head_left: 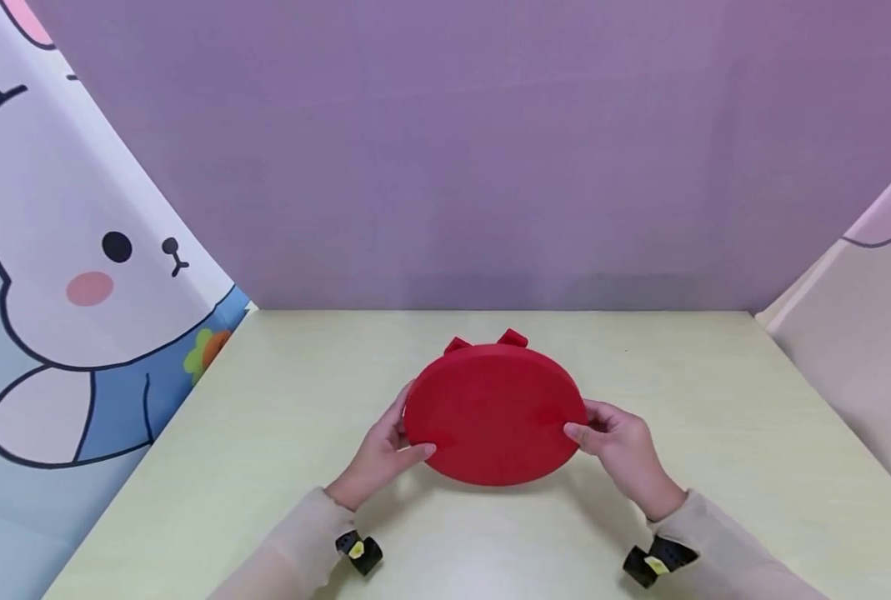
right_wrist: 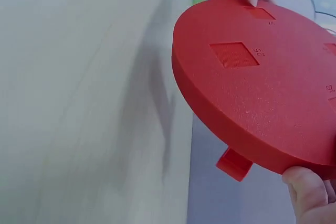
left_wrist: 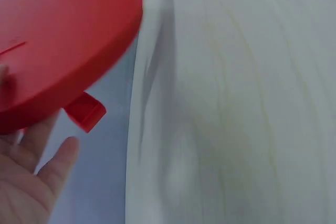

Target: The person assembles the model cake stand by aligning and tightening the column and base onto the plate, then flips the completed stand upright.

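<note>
A thick red round disc (head_left: 498, 417) is held tilted above the table between both hands. At its left edge the left hand (head_left: 381, 454) grips it, thumb on the near face and fingers behind. The right hand (head_left: 625, 454) pinches the opposite edge in the same way. Two short red blocks (head_left: 513, 338) show beyond the disc's far rim. In the right wrist view, the disc (right_wrist: 252, 82) has square recesses with small raised or cut digits beside them, and one block (right_wrist: 234, 164) juts from its underside. The left wrist view shows the disc (left_wrist: 68, 40) above part of the left hand (left_wrist: 26, 182).
A pale table (head_left: 265, 400) lies under the hands, with their shadows on it. Behind it stands a purple backdrop (head_left: 490, 167). A cartoon-printed cloth (head_left: 55, 250) hangs at the left, and a pale cloth (head_left: 865, 333) at the right. Each wrist wears a small black camera (head_left: 358, 552).
</note>
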Available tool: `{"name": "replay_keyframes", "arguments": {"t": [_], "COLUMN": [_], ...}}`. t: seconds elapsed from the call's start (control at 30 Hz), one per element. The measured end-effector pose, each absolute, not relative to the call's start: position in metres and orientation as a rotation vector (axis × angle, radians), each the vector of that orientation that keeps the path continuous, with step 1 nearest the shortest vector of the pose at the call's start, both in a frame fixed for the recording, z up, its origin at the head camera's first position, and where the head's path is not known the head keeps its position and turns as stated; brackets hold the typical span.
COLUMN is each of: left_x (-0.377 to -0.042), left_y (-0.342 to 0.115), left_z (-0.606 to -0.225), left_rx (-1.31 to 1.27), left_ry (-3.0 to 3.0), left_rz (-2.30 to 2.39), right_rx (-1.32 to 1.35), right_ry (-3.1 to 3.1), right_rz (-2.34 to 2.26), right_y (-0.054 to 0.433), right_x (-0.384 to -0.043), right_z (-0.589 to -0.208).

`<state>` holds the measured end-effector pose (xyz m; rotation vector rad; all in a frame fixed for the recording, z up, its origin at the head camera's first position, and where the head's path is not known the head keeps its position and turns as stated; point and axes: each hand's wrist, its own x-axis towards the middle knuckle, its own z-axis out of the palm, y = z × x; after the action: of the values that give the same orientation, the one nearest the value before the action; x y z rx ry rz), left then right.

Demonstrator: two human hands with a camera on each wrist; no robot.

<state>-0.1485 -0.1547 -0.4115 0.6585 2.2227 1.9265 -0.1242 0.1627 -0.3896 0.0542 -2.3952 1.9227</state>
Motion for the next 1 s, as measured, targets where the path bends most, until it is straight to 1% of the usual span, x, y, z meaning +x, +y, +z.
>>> {"name": "replay_keyframes", "arguments": {"t": [0.17,0.3,0.47,0.7,1.0], "left_x": [-0.149,-0.148,-0.145,-0.145,-0.154], "left_y": [-0.153,-0.153,-0.153,-0.151,-0.153], "left_z": [-0.409,-0.405,-0.398,-0.392,-0.381], "left_rx": [0.731,0.741,0.647,0.528,0.38], "left_ry": [2.238,2.23,2.213,2.09,2.052], "left_rz": [1.959,1.989,2.012,2.131,2.208], "right_rx": [0.011,0.023,0.071,0.061,0.174], "right_ry": [-2.279,-2.276,-2.309,-2.252,-2.224], "right_rz": [2.152,2.169,2.114,2.147,2.203], "right_y": [0.163,0.163,0.164,0.159,0.156], "right_x": [-0.125,-0.126,-0.127,-0.131,-0.137], "right_z": [-0.383,-0.379,-0.377,-0.377,-0.378]}}
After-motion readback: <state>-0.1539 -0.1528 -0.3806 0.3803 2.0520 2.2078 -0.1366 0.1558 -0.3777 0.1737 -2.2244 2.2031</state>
